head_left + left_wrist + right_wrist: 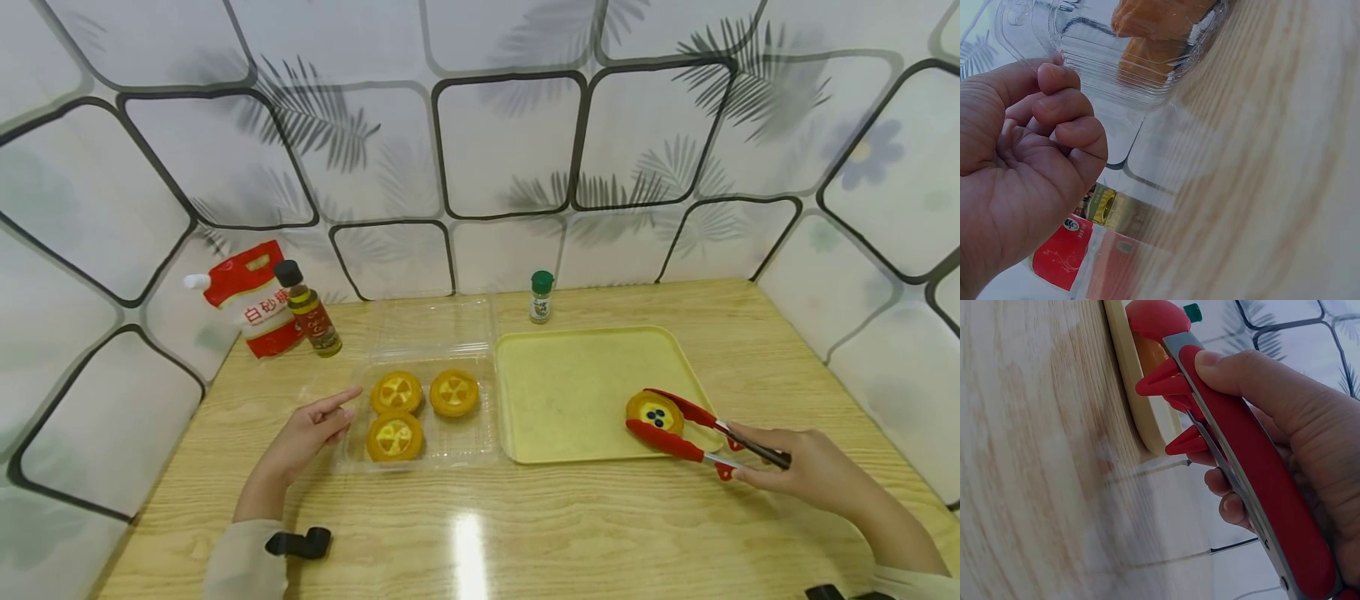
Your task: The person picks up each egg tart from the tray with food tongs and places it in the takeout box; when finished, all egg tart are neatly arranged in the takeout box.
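Note:
In the head view my right hand (813,471) grips red-tipped tongs (671,442). Their two arms lie on either side of a tart (645,407) topped with dark blueberries, at the right of the yellow tray (570,392). The right wrist view shows my thumb pressed on the red tong handle (1260,481). My left hand (303,437) is at the left edge of a clear plastic box (465,446), index finger extended at its rim, the other fingers loosely curled. Inside that box sit three tarts (396,392) with yellow wedge-patterned tops.
Behind the box its clear lid (431,325) stands open. At the back left are a red and white sugar pouch (258,300) and a dark-capped bottle (311,312). A green-capped shaker (541,297) stands behind the tray. Patterned walls (510,142) border the wooden table (570,533).

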A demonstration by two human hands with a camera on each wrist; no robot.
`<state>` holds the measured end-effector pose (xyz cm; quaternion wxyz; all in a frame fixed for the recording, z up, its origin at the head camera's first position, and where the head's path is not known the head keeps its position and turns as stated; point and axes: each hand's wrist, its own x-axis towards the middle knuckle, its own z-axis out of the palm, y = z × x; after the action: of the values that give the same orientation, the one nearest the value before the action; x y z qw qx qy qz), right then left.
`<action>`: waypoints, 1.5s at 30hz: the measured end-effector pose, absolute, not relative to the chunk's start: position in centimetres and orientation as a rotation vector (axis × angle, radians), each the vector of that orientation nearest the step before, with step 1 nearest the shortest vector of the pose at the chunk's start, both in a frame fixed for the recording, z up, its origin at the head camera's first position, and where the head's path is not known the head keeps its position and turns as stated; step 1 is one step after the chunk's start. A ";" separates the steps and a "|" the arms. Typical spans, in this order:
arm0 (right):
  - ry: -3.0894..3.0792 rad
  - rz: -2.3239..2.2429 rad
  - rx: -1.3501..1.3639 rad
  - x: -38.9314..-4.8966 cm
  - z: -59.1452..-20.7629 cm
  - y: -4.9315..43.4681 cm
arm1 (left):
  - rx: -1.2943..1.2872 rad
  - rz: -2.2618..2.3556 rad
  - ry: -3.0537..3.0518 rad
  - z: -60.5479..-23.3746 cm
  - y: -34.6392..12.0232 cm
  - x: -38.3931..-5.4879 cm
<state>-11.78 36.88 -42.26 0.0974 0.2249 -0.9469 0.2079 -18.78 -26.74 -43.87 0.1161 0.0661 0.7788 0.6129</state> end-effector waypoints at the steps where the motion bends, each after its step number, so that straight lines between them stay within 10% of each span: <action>1: -2.804 0.624 0.665 -11.7 -42.3 36.9 | 0.195 1.794 2.279 -43.9 -26.7 -18.8; 45: -2.549 0.912 1.444 -18.2 -37.5 22.9 | 0.200 1.793 2.289 -43.6 -26.7 -18.7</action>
<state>-18.18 22.87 -37.48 0.0363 0.4704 -0.8302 0.2971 -18.65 -26.70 -43.64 0.1133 0.0681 0.7802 0.6114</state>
